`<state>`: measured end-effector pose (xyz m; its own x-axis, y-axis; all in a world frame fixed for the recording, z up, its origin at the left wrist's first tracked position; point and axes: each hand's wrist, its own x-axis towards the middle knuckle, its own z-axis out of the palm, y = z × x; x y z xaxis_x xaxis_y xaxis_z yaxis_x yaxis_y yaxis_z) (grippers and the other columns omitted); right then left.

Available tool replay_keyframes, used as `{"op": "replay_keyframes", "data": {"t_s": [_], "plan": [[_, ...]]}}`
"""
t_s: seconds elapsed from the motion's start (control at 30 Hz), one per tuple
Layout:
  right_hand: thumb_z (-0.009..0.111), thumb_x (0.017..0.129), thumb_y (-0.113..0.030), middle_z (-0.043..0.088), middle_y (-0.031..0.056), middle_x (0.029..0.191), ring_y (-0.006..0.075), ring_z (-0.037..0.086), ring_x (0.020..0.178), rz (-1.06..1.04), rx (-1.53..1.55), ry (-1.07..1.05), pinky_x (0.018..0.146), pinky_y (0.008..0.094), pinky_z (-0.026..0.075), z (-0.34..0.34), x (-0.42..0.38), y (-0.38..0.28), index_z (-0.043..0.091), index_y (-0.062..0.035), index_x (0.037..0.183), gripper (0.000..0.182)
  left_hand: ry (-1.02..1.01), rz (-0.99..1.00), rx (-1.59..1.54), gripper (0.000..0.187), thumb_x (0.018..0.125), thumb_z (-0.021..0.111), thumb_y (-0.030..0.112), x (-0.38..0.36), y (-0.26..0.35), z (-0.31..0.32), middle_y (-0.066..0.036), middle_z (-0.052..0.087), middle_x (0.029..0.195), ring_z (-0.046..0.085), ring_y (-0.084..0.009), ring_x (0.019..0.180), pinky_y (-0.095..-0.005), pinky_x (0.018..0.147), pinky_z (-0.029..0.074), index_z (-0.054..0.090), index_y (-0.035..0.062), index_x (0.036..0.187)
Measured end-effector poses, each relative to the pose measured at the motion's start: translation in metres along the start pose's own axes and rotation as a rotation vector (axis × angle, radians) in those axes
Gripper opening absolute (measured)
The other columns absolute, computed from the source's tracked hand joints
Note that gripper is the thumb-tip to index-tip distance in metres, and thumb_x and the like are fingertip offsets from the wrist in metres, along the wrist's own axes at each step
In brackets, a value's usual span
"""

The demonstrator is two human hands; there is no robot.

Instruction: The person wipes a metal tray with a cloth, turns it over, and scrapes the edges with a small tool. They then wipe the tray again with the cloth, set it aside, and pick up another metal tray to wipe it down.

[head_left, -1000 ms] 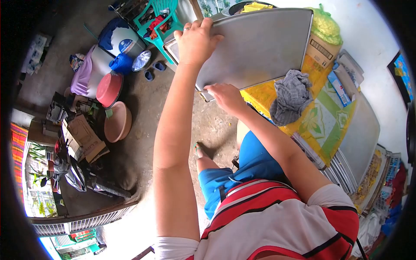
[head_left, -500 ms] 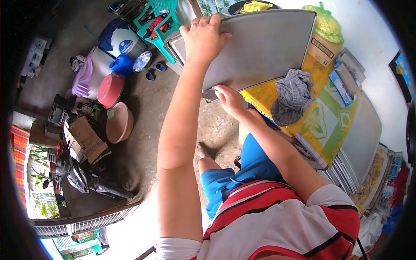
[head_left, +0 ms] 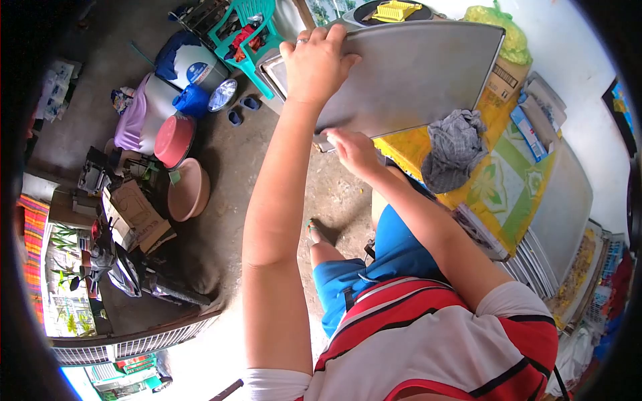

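A large grey metal tray (head_left: 414,77) is held up on edge in front of me, its flat face turned toward me. My left hand (head_left: 315,63) is closed over its upper left edge, thumb on the face and a ring on one finger. A second, pale rim shows behind the tray at its left side. My right hand (head_left: 354,154) is at the lower left corner, fingers curled against the edge and the thumb blurred. A crumpled grey checked cloth (head_left: 455,150) lies on the table just right of the right hand.
The table has a yellow-green patterned cover (head_left: 498,194). On it stand a cardboard box (head_left: 503,83) and a yellow-green bag (head_left: 498,33). Several thin trays (head_left: 535,260) lean at the right. Basins (head_left: 187,190), a green chair (head_left: 244,30) and a motorbike (head_left: 124,267) are at the left.
The tray has shifted slightly down and to the right in view, with the left hand still on it. My right hand's thumb and fingers have moved slightly at the lower corner.
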<state>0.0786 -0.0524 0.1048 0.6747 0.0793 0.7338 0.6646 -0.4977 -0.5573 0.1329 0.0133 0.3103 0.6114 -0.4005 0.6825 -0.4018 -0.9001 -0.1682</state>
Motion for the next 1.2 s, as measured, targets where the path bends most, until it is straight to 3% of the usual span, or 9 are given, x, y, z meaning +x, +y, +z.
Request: {"op": "replay_keyframes", "data": {"t_s": [0.23,0.57,0.77,0.87,0.97,1.2], "plan": [[0.057,0.082,-0.002,0.066,0.0057,0.085,0.0279,0.065,0.075,-0.034,-0.002,-0.062,0.065,0.0411,0.051,0.000,-0.006,-0.007,0.062,-0.0122,0.106,0.027,0.010,0.005,0.000,0.050,0.076,0.074,0.045,-0.002,0.003,-0.003,-0.007,0.068,0.104,0.062,-0.0303,0.103,-0.0508,0.083,0.042,0.058,0.0142,0.112],[0.058,0.084,-0.005,0.065,0.0039,0.084,0.0251,0.064,0.077,-0.081,-0.079,0.011,0.066,0.0398,0.050,0.000,0.004,-0.012,0.062,-0.0155,0.107,0.026,0.000,0.003,-0.005,0.051,0.075,0.074,0.046,-0.003,0.000,-0.004,-0.006,0.067,0.103,0.061,-0.0291,0.103,-0.0493,0.081,0.042,0.058,0.0153,0.112],[0.058,0.083,-0.005,0.065,0.0038,0.085,0.0262,0.063,0.079,-0.021,-0.059,-0.065,0.068,0.0408,0.049,0.008,-0.010,-0.002,0.062,-0.0159,0.107,0.026,0.023,0.010,0.009,0.051,0.075,0.074,0.046,-0.005,0.002,-0.003,-0.005,0.067,0.101,0.062,-0.0281,0.101,-0.0493,0.081,0.042,0.058,0.0161,0.114],[0.058,0.083,-0.004,0.064,0.0042,0.085,0.0273,0.063,0.077,-0.076,-0.067,0.042,0.068,0.0416,0.049,0.003,-0.003,-0.013,0.062,-0.0159,0.107,0.027,0.029,0.004,-0.009,0.051,0.075,0.074,0.046,-0.004,0.000,0.000,-0.005,0.067,0.100,0.062,-0.0278,0.101,-0.0502,0.082,0.041,0.058,0.0160,0.113],[0.058,0.083,-0.005,0.063,0.0049,0.083,0.0281,0.062,0.076,-0.039,-0.126,-0.138,0.068,0.0422,0.049,0.016,-0.012,0.007,0.062,-0.0163,0.109,0.028,0.040,-0.001,-0.035,0.049,0.074,0.075,0.045,-0.004,0.001,0.001,-0.005,0.067,0.101,0.062,-0.0277,0.101,-0.0505,0.084,0.040,0.059,0.0157,0.109],[0.059,0.086,-0.009,0.062,0.0068,0.078,0.0268,0.063,0.064,-0.010,-0.005,0.052,0.057,0.0401,0.050,0.004,-0.013,-0.024,0.062,-0.0144,0.111,0.025,0.025,0.001,-0.005,0.051,0.075,0.074,0.047,-0.002,0.001,0.001,-0.006,0.068,0.100,0.063,-0.0301,0.100,-0.0528,0.084,0.042,0.059,0.0144,0.111]]}}
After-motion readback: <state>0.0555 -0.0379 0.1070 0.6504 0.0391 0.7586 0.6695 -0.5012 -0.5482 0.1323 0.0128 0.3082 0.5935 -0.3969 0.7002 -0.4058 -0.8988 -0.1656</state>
